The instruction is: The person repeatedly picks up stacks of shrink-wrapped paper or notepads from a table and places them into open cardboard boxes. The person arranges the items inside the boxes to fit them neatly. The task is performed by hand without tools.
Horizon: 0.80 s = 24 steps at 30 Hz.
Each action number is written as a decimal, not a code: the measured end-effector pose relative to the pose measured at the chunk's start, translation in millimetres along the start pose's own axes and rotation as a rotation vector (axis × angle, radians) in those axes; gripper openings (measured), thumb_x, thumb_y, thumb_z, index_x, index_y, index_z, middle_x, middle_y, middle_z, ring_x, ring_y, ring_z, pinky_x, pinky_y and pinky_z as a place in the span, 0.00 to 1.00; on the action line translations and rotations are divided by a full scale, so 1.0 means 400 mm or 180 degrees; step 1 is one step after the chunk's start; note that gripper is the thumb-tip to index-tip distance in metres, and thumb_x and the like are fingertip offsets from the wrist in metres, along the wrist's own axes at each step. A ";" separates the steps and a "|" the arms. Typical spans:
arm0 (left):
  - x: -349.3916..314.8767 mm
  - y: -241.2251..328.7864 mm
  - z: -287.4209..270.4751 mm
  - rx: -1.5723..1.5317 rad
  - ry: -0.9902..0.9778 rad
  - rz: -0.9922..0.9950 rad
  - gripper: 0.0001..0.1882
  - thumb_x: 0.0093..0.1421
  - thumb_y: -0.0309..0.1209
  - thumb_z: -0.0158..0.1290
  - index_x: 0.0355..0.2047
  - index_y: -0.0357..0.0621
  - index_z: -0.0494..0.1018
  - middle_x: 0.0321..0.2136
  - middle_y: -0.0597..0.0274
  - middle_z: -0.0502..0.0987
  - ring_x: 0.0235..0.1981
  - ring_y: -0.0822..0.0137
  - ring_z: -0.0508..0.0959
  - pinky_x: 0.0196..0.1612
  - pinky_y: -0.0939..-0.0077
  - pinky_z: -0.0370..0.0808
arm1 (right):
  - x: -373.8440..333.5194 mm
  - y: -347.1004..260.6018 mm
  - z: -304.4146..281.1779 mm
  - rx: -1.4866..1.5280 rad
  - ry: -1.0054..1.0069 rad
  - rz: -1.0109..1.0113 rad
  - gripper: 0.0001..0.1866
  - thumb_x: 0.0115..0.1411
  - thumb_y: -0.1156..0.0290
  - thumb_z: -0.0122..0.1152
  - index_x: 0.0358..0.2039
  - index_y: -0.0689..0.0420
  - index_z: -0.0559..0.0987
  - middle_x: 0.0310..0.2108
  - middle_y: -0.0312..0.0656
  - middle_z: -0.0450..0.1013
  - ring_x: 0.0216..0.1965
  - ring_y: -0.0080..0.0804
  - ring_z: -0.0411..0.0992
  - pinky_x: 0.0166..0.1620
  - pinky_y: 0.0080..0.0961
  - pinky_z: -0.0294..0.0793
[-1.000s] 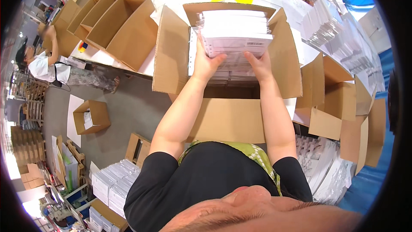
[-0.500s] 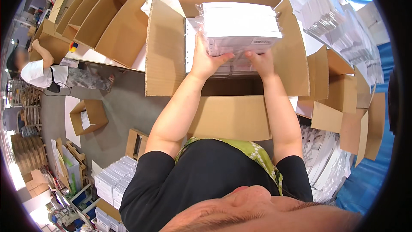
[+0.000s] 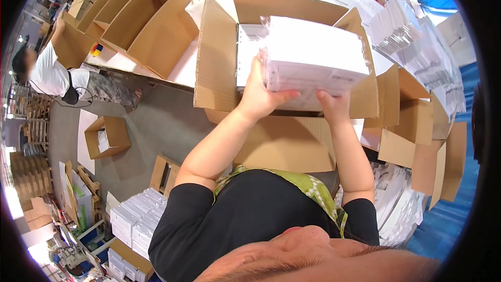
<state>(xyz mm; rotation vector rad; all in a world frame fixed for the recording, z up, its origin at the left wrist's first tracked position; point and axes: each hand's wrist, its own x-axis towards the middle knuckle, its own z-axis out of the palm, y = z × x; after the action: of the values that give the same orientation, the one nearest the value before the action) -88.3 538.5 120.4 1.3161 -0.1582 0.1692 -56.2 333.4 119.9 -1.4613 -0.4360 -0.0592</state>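
Observation:
Between my two hands I grip a thick stack of white paper packs (image 3: 315,47) in clear plastic wrap. My left hand (image 3: 261,94) clasps its left side, thumb along the near face. At the near right corner my right hand (image 3: 334,105) holds it, thumb on the front and fingers hidden. The stack is tilted over an open cardboard box (image 3: 216,57) with its flaps spread. More white sheets with punched edges (image 3: 249,39) show inside the box at the left. Its near flap (image 3: 287,143) hangs toward my body.
Open cardboard boxes (image 3: 156,26) stand on the white table at the left, others (image 3: 407,109) at the right. Tall paper stacks (image 3: 396,26) rise at the far right. A co-worker (image 3: 57,78) stands at the far left. A box (image 3: 107,137) sits on the floor.
Both hands and the paper stack have shifted right and slightly nearer, and the stack is more tilted. The box also appears further right. The co-worker has an arm raised higher.

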 end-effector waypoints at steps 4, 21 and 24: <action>-0.050 -0.067 0.008 0.0166 0.0043 0.0213 0.56 0.37 0.32 0.75 0.63 0.38 0.52 0.54 0.54 0.61 0.57 0.58 0.63 0.60 0.63 0.63 | -0.063 0.026 -0.003 0.0163 0.0052 0.0052 0.36 0.46 0.59 0.77 0.51 0.62 0.69 0.45 0.37 0.72 0.47 0.27 0.70 0.48 0.26 0.72; -0.010 -0.106 -0.075 0.0648 0.0268 -0.0067 0.58 0.37 0.43 0.74 0.62 0.35 0.52 0.57 0.42 0.60 0.61 0.51 0.61 0.63 0.61 0.59 | -0.004 0.108 0.052 0.0441 0.0051 0.0547 0.36 0.53 0.64 0.72 0.58 0.61 0.64 0.54 0.42 0.67 0.55 0.33 0.65 0.58 0.32 0.63; -0.020 -0.089 -0.099 0.0753 0.0234 -0.0091 0.57 0.37 0.41 0.74 0.62 0.36 0.52 0.57 0.43 0.61 0.61 0.51 0.62 0.63 0.61 0.60 | -0.003 0.097 0.088 0.0405 0.0003 0.0358 0.39 0.52 0.62 0.73 0.58 0.61 0.62 0.54 0.42 0.66 0.55 0.33 0.64 0.58 0.31 0.63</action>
<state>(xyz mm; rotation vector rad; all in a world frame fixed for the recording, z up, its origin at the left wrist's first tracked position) -87.9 567.9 75.5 1.5446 -0.0579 0.2165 -54.5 372.0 84.6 -1.3579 -0.3499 0.0566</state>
